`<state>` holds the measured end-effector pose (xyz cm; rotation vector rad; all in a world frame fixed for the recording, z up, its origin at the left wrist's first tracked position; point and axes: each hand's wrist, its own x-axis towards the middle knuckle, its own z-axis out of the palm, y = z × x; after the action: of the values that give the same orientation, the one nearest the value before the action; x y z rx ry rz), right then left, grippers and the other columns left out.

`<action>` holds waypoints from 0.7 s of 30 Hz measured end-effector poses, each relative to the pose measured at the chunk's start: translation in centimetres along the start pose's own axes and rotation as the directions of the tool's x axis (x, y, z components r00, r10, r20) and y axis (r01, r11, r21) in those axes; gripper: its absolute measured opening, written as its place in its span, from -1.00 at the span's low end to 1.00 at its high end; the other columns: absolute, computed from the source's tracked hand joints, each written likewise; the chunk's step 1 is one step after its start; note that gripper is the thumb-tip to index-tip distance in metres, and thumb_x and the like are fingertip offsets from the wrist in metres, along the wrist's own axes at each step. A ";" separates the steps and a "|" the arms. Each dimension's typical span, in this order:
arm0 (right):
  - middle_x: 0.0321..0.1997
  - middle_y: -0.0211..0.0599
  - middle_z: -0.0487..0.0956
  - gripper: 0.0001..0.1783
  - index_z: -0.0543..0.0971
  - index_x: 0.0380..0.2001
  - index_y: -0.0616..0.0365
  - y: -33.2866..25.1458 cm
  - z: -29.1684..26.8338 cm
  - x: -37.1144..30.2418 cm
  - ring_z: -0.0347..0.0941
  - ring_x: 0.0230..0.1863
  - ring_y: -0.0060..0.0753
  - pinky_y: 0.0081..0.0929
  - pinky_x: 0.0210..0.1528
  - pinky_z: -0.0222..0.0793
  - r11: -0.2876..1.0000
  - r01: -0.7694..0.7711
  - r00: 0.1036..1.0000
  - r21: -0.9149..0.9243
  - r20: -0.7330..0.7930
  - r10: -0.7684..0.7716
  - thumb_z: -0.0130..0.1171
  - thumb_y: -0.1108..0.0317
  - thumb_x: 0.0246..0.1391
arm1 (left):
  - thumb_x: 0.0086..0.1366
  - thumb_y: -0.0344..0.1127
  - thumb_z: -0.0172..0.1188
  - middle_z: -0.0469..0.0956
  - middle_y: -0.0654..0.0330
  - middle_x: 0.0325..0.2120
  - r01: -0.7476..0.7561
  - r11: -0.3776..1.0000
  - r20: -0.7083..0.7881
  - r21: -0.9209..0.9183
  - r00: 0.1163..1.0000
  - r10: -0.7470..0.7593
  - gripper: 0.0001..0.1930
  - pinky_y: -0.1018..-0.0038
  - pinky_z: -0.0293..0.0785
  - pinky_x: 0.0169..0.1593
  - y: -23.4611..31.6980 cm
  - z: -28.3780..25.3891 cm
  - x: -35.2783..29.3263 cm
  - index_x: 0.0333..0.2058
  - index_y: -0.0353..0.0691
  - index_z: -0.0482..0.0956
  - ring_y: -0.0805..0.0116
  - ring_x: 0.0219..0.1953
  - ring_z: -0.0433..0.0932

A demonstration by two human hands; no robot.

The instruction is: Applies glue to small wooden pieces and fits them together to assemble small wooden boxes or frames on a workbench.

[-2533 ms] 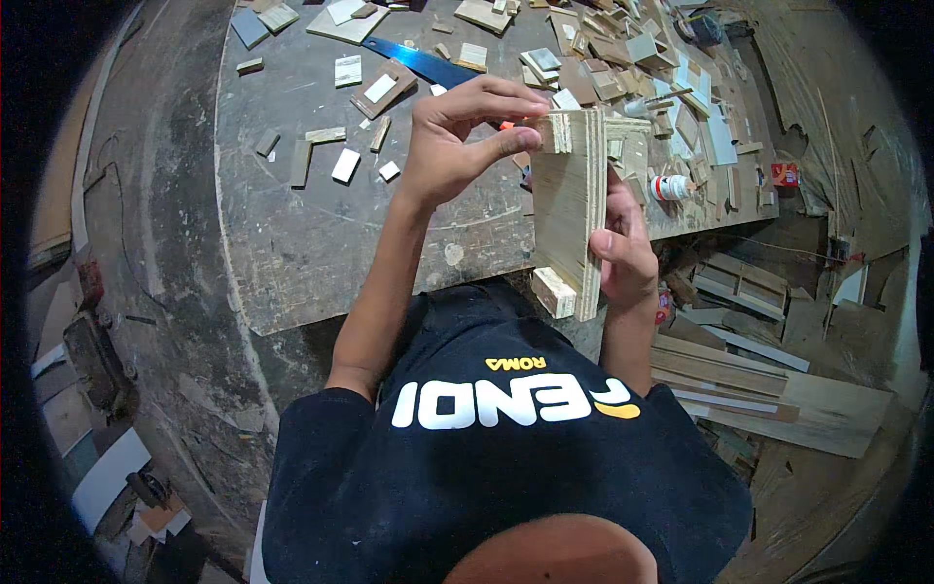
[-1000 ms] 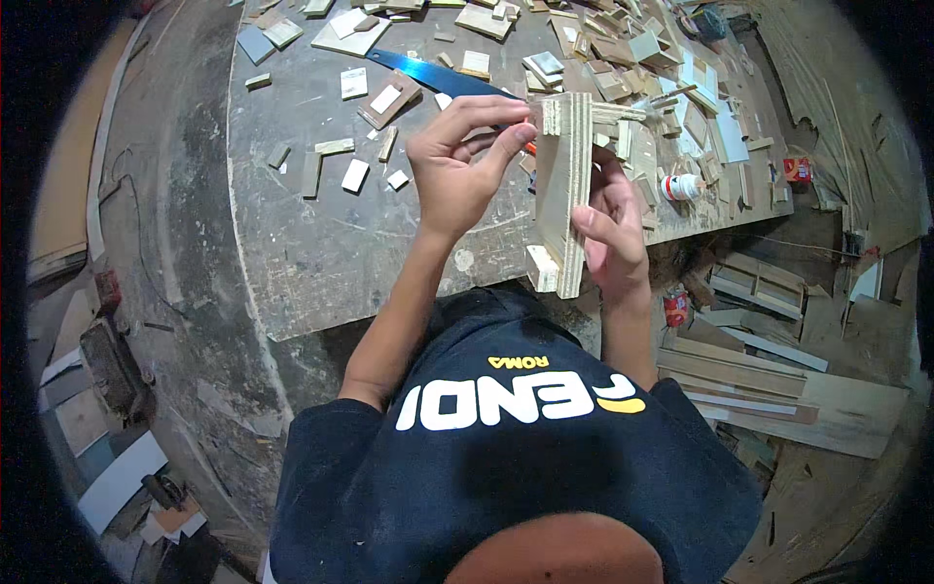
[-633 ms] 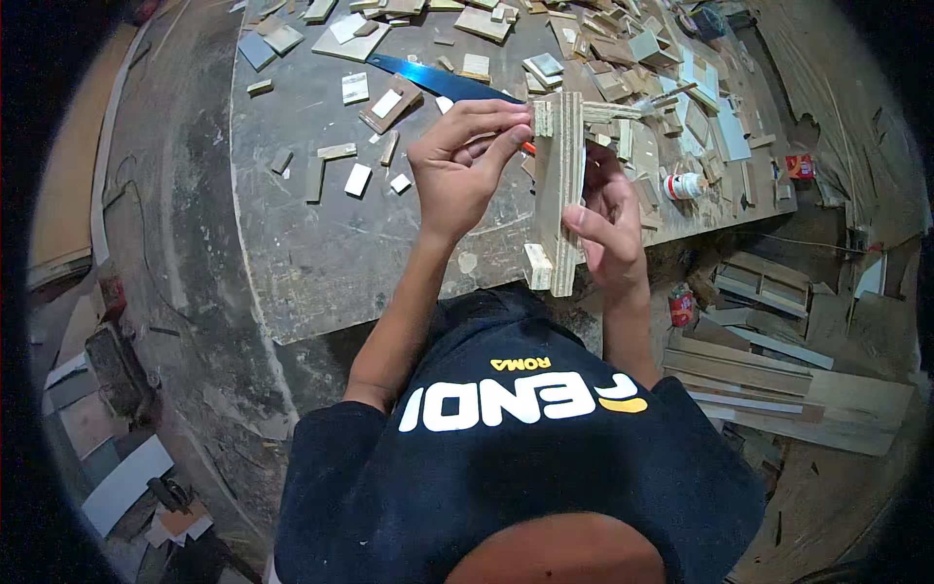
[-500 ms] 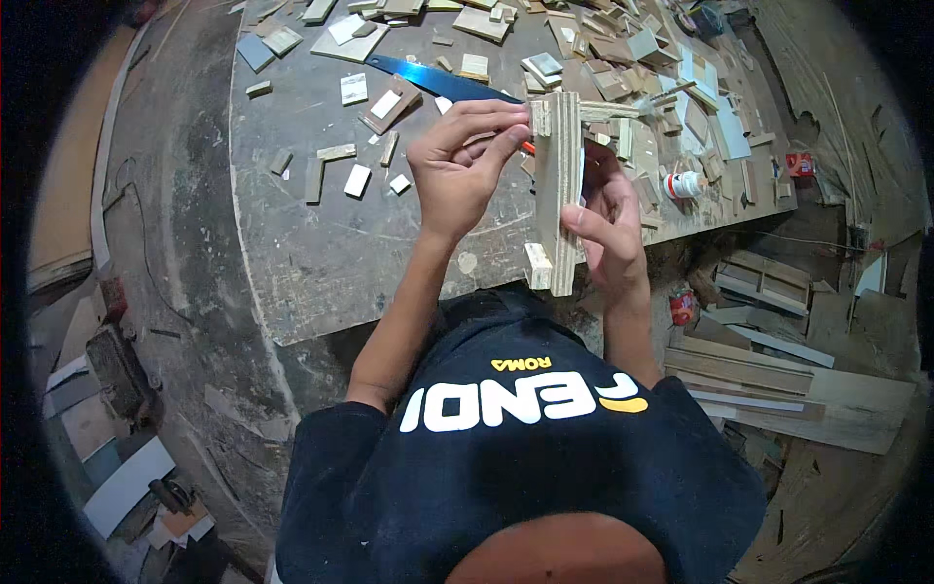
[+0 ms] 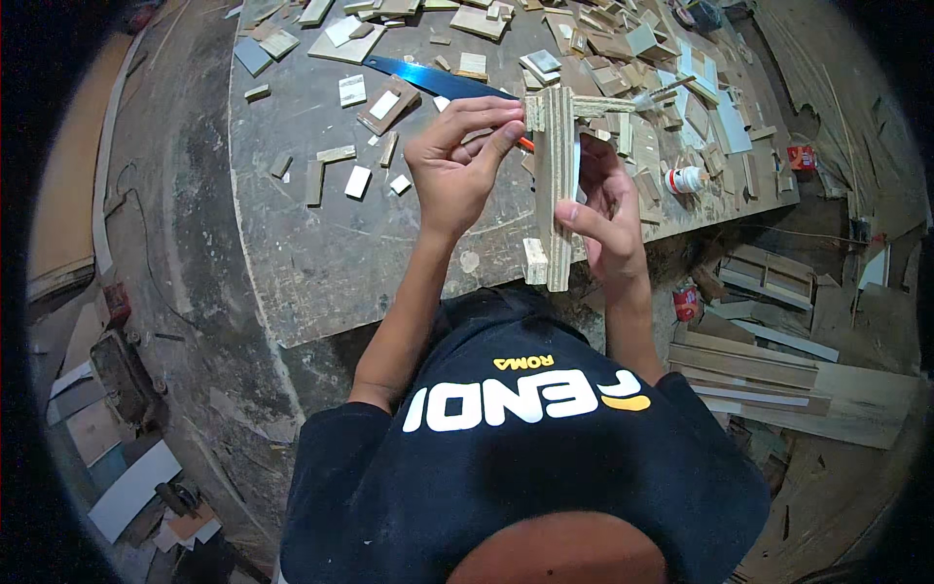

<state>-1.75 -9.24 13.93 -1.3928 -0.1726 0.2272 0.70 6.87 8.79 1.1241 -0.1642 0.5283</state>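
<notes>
A small plywood assembly (image 5: 555, 200) is held upright over the table's near edge, its layered edges showing. Small blocks stick out on its left at top and bottom, and a strip juts right from its upper end. My right hand (image 5: 608, 209) grips its right side, thumb on the near edge and fingers partly hidden behind. At the upper left, my left hand (image 5: 462, 156) pinches the top block (image 5: 533, 112) between thumb and fingertips. Just past that hand lies a handsaw (image 5: 438, 80) with a blue blade; its orange part shows behind the fingers.
The worktable (image 5: 321, 277) carries many loose wood offcuts, thickest at the far right. A white glue bottle (image 5: 686, 180) lies near its right edge. Boards (image 5: 778, 380) are stacked on the floor to the right, and a red packet (image 5: 686, 302) is beside the table.
The plywood assembly and both hands have shifted very slightly left and up in view. Both hands keep the same hold.
</notes>
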 end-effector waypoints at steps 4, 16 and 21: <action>0.03 -0.23 0.44 -0.17 0.30 0.14 0.26 -0.4 0.2 0.0 0.39 0.03 -0.35 -0.38 0.13 0.28 1.000 -0.014 1.000 -0.008 0.000 0.014 0.41 0.39 -0.28 | 0.14 -0.62 0.26 0.57 0.11 -0.22 0.005 1.000 -0.005 -0.005 1.000 -0.005 -0.84 0.61 0.61 -0.15 -0.1 -0.1 0.0 -0.27 -0.34 0.65 0.45 -0.20 0.59; 0.02 -0.24 0.43 -0.20 0.31 0.13 0.28 -0.2 0.2 -0.1 0.39 0.03 -0.35 -0.37 0.13 0.28 1.000 -0.003 1.000 -0.015 -0.001 0.003 0.39 0.43 -0.27 | 0.15 -0.61 0.25 0.56 0.12 -0.21 0.007 0.999 0.018 0.043 1.000 -0.008 -0.83 0.60 0.61 -0.15 0.2 -0.2 0.1 -0.26 -0.33 0.65 0.44 -0.19 0.59; 0.02 -0.22 0.44 -0.19 0.31 0.13 0.28 0.0 0.1 0.1 0.38 0.03 -0.34 -0.38 0.13 0.29 0.999 0.013 1.000 -0.029 0.009 -0.013 0.39 0.43 -0.27 | 0.16 -0.61 0.25 0.57 0.13 -0.21 -0.001 1.000 0.014 0.008 1.000 0.000 -0.83 0.61 0.61 -0.17 -0.2 -0.2 0.1 -0.25 -0.33 0.65 0.45 -0.18 0.59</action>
<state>-1.69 -9.08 13.94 -1.4191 -0.1932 0.2212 0.84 7.03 8.57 1.1362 -0.1748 0.5218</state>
